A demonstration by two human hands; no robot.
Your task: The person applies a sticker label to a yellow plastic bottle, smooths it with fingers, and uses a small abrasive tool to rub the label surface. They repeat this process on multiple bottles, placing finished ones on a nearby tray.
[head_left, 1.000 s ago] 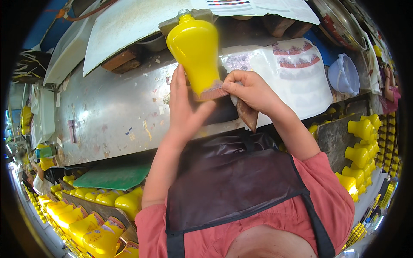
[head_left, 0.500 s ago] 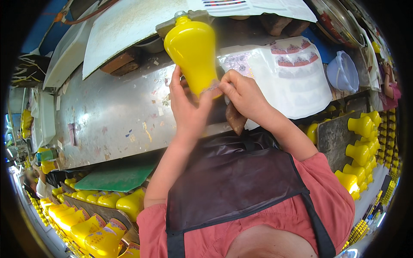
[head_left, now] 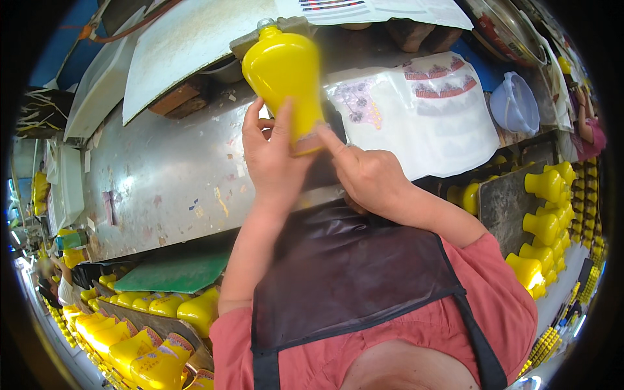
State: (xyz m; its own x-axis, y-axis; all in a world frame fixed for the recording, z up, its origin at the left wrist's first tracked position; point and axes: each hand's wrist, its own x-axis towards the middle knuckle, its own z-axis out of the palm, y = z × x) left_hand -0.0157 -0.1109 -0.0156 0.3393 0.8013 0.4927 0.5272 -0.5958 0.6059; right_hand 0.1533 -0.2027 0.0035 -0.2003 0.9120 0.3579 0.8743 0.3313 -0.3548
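Observation:
A glossy yellow bottle (head_left: 284, 71) with a clear neck lies tilted over the metal bench, its neck on a grey rest (head_left: 244, 44) and its base toward me. My left hand (head_left: 276, 156) is closed around its lower part, fingers on the left side and thumb on top. A thin pinkish printed film (head_left: 307, 144) wraps the base. My right hand (head_left: 370, 172) presses an outstretched index finger on this film. Its other fingers are curled, and the edge of a brown flat piece (head_left: 355, 206) shows beneath them, mostly hidden.
White sheets with printed decals (head_left: 448, 130) lie to the right, beside a light-blue bucket (head_left: 515, 107). The metal bench (head_left: 156, 182) carries paper scraps. Below it, left and right, stand many yellow bottles (head_left: 543, 227) and a green board (head_left: 175, 270). Other people are at the far edges.
My right thumb and index finger have let go of the film's edge; the index finger now presses on it. My left thumb has moved up onto the bottle. The brown piece is now mostly covered.

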